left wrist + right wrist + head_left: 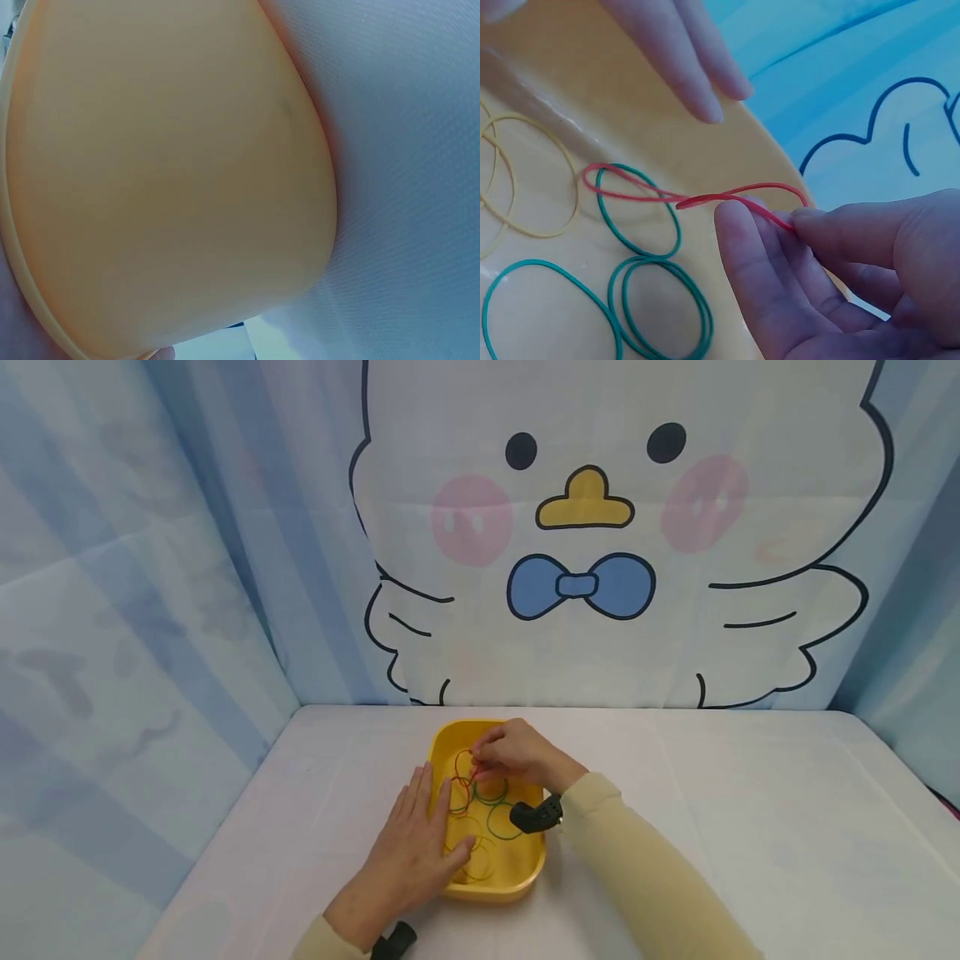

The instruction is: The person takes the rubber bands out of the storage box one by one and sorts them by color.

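A yellow plastic tray holds several thin rubber bands. My right hand is over its far right part, thumb and finger pinching a red rubber band. That red strand stretches toward a red loop lying across a green rubber band; whether these are one twisted band or two, I cannot tell. My left hand rests along the tray's left rim, its fingers straight and spread. The left wrist view is filled by the tray's outer wall.
Yellow rubber bands lie in the tray's near left, and more green rubber bands lie toward its right. The tray stands on a white-covered table. Behind it hangs a curtain with a cartoon bird.
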Motion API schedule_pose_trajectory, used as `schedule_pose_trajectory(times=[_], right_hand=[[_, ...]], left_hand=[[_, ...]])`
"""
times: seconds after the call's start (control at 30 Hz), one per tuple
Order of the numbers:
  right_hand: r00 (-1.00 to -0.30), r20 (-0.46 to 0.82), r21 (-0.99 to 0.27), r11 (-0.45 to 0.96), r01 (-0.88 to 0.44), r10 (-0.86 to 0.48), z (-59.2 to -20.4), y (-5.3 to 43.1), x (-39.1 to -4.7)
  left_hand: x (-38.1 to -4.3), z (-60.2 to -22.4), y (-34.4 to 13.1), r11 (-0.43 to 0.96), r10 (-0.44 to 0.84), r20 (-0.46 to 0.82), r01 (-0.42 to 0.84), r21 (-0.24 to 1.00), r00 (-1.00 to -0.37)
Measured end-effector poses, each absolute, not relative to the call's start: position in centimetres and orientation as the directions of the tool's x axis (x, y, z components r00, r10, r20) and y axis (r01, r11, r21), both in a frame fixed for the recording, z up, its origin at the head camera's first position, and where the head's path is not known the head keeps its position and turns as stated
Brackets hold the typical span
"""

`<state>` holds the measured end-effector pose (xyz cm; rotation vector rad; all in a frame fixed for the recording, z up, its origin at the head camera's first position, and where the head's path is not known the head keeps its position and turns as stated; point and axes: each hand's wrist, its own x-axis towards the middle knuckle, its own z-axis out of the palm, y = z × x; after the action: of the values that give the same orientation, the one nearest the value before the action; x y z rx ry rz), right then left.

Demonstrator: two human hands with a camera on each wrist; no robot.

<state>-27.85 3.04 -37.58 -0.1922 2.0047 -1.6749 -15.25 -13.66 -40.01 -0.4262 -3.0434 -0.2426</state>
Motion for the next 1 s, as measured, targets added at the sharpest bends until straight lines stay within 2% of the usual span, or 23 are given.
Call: schedule_pose_trajectory(times=[0.27, 1.0], right_hand=[[-0.850, -0.261, -0.963, 0.185, 0.196, -0.457, -36.1, 4.4, -27.9], [-0.890, -0.228, -0.972, 0.146, 0.184, -0.396, -34.1, 10.9, -27.2]], left_hand=[[-15.3, -40.1, -13.6, 0.957, 0.241, 0.058, 0.248, 0.151, -0.969], [-15.4, -40.0, -13.2, 0.967, 0.207, 0.033, 0.210, 0.145, -0.978]])
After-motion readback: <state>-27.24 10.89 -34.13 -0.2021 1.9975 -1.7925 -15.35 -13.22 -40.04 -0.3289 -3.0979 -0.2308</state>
